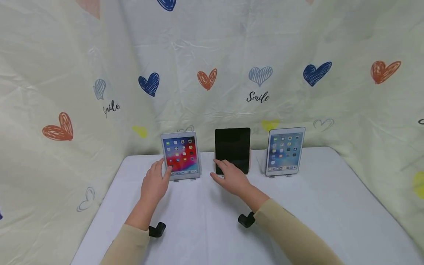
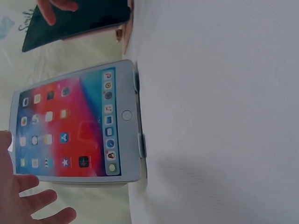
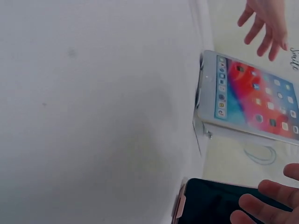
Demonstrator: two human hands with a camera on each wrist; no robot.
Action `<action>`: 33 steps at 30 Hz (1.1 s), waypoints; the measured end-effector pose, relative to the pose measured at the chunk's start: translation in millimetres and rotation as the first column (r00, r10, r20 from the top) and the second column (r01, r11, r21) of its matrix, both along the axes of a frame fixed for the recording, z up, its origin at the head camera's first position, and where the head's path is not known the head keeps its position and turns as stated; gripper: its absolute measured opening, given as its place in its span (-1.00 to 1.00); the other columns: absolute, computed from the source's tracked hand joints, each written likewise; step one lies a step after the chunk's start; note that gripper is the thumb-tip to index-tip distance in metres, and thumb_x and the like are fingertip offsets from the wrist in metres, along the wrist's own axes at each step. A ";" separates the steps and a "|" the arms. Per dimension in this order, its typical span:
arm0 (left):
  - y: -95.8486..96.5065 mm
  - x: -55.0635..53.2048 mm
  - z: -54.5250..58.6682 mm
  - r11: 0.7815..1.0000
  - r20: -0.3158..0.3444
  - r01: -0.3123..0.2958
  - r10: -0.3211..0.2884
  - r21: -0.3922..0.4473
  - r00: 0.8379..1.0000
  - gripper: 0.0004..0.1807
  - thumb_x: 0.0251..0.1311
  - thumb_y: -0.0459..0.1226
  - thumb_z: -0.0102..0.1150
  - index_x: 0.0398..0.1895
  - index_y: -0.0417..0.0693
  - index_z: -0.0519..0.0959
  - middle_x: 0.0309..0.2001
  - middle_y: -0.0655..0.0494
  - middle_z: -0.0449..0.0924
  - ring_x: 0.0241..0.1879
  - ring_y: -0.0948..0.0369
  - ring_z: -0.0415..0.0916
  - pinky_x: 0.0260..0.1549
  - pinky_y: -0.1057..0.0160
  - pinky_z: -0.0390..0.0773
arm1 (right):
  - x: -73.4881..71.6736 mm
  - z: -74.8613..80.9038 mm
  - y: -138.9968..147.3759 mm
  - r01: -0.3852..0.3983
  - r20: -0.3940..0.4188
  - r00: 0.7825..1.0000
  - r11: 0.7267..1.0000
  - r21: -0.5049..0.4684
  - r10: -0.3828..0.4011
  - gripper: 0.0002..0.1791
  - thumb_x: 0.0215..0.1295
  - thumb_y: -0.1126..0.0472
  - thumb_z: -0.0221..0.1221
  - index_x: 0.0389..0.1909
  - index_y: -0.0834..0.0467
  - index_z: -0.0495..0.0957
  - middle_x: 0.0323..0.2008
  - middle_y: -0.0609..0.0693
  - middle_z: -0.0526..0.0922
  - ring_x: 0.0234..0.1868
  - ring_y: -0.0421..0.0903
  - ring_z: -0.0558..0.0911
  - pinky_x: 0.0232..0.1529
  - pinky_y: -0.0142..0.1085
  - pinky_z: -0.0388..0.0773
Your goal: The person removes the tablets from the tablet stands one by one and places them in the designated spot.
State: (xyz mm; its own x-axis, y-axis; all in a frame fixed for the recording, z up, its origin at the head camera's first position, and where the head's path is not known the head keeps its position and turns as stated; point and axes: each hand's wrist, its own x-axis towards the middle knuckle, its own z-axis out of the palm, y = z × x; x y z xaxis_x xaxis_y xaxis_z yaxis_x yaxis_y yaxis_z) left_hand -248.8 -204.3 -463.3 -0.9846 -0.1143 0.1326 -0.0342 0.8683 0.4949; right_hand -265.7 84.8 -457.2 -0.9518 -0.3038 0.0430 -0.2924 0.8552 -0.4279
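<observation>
Three tablets lean on stands in a row. The left tablet (image 1: 180, 154) has a lit home screen with a red and blue background and a silver frame. My left hand (image 1: 155, 182) is at its left edge, fingers spread and thumb in front of the lower corner; whether it touches cannot be told. The middle tablet (image 1: 232, 147) has a dark screen, and its stand (image 2: 126, 39) is pinkish. In front of its lower left part is my right hand (image 1: 231, 177), fingers extended and apart, holding nothing. The right tablet (image 1: 285, 151) shows a lit blue home screen.
A white-covered table (image 1: 205, 221) bears the stands. Behind it hangs a pale cloth (image 1: 232, 44) printed with hearts and "Smile". Black wrist cameras (image 1: 157, 230) stick out below both sleeves (image 1: 291, 228).
</observation>
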 end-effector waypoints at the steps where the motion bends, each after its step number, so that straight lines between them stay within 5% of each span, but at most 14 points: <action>1: -0.1 -1.2 0.7 1.000 0.008 -0.003 0.003 0.002 1.000 -0.25 0.47 0.13 -0.15 0.54 -0.09 0.08 0.45 -0.21 0.16 0.37 -0.18 0.20 0.21 -0.25 0.33 | -1.8 0.1 -1.7 -0.001 -0.001 1.000 1.000 0.002 0.001 -0.23 0.37 -0.30 0.05 0.51 -0.07 0.21 0.39 0.06 0.35 0.37 0.05 0.37 0.26 0.03 0.39; 13: -2.9 -18.3 9.1 0.998 0.031 -0.045 0.044 0.038 0.999 -0.29 0.48 0.06 -0.16 0.54 -0.11 0.09 0.46 -0.23 0.15 0.38 -0.21 0.18 0.21 -0.25 0.32 | -26.6 3.7 -25.0 0.035 0.067 0.997 0.992 -0.120 -0.027 -0.26 0.36 -0.25 0.11 0.49 -0.07 0.23 0.14 0.03 0.52 -0.02 -0.09 0.55 -0.03 -0.15 0.60; 24: -11.5 -33.0 8.1 1.000 0.041 -0.013 0.013 0.018 0.999 -0.33 0.49 0.00 -0.19 0.53 -0.15 0.10 0.45 -0.24 0.14 0.36 -0.23 0.21 0.23 -0.25 0.30 | -38.8 1.1 -52.2 0.082 0.135 0.989 0.981 -0.176 -0.059 -0.27 0.39 -0.14 0.15 0.52 -0.11 0.16 0.21 0.03 0.49 0.09 -0.04 0.56 -0.03 -0.12 0.62; 33: -8.5 -41.7 8.9 0.984 0.132 -0.012 -0.011 0.175 0.991 -0.30 0.50 -0.02 -0.21 0.56 -0.16 -0.01 0.50 -0.24 0.04 0.44 -0.18 0.08 0.28 -0.22 0.23 | -45.4 6.9 -64.3 0.087 0.133 0.989 0.975 -0.205 -0.060 -0.20 0.39 -0.10 0.18 0.56 -0.13 0.06 0.27 0.02 0.44 0.20 -0.05 0.50 0.05 -0.11 0.58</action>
